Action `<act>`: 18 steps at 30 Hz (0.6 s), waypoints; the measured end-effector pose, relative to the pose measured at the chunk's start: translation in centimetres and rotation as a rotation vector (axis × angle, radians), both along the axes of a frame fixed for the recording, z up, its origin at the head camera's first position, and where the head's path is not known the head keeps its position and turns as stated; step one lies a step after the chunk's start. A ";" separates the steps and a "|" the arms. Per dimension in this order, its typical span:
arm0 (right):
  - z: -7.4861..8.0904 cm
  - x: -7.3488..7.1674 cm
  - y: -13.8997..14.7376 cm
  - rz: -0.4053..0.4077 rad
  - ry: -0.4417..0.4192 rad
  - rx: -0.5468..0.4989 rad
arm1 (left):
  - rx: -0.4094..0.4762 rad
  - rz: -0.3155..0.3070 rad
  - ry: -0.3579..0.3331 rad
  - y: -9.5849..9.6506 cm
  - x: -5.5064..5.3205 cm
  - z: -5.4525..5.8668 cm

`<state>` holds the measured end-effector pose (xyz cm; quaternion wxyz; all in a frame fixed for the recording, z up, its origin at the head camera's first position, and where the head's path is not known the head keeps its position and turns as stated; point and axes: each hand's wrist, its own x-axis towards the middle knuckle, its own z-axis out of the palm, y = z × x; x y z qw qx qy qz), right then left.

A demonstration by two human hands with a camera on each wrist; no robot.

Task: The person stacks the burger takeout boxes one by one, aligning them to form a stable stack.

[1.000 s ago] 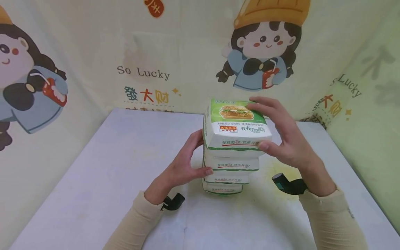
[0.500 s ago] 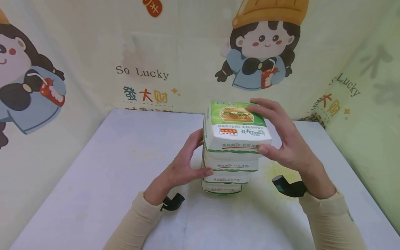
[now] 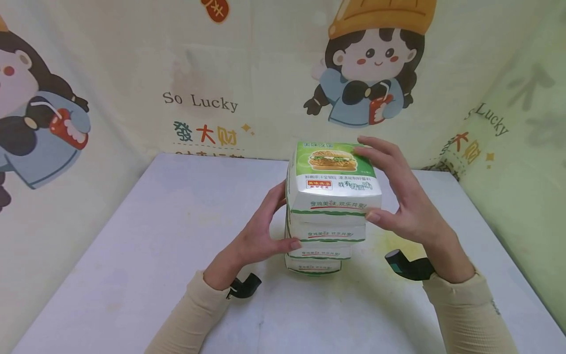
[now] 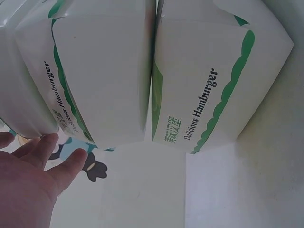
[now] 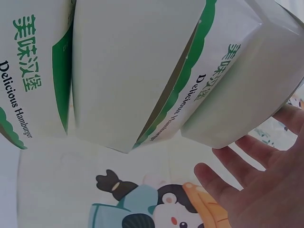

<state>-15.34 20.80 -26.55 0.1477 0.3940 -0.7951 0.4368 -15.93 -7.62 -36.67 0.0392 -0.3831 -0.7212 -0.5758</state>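
Note:
Several white-and-green hamburger boxes stand stacked; the top hamburger box [image 3: 336, 169] juts out over narrower-looking lower boxes [image 3: 316, 253] in the head view. My left hand [image 3: 256, 231] lies along the stack's left side, thumb extended across the front of a box below the top one. My right hand [image 3: 409, 201] is at the top box's right side, fingers spread along its upper edge and thumb at the front right corner. Both wrist views show extended fingers [image 4: 43, 148] and fingertips [image 5: 223, 154] against or close to the box sides. Neither hand visibly curls round a box.
The stack stands on a white table [image 3: 177, 211] toward its back half. Behind it hangs a cream cloth [image 3: 274, 83] printed with cartoon figures, and it continues along both sides. Black wrist-worn devices [image 3: 245, 286] stick out near both cuffs.
The top box has shifted slightly to the left. The right thumb now sits at its corner rather than over its printed front. The left hand keeps nearly the same place.

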 end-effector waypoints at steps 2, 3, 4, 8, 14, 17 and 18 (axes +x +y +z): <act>0.0 0.0 0.0 0.014 -0.003 -0.009 | 0.003 -0.009 -0.001 0.0 0.1 0.1; 0.1 0.1 0.0 0.017 -0.006 -0.011 | 0.006 -0.013 -0.003 0.0 0.1 0.2; 0.1 0.1 0.0 0.017 -0.008 -0.013 | 0.008 -0.015 -0.005 0.0 0.1 0.2; 0.2 0.3 -0.1 0.012 -0.003 -0.013 | 0.017 -0.028 -0.011 -0.1 0.1 0.2; 0.2 0.4 -0.3 0.013 0.008 -0.026 | 0.013 -0.016 -0.018 0.0 0.2 0.3; 0.1 0.5 -0.3 0.009 0.006 -0.027 | 0.012 -0.006 -0.017 0.1 0.3 0.4; 0.1 0.4 -0.2 0.009 0.004 -0.029 | 0.011 -0.004 -0.018 0.1 0.3 0.4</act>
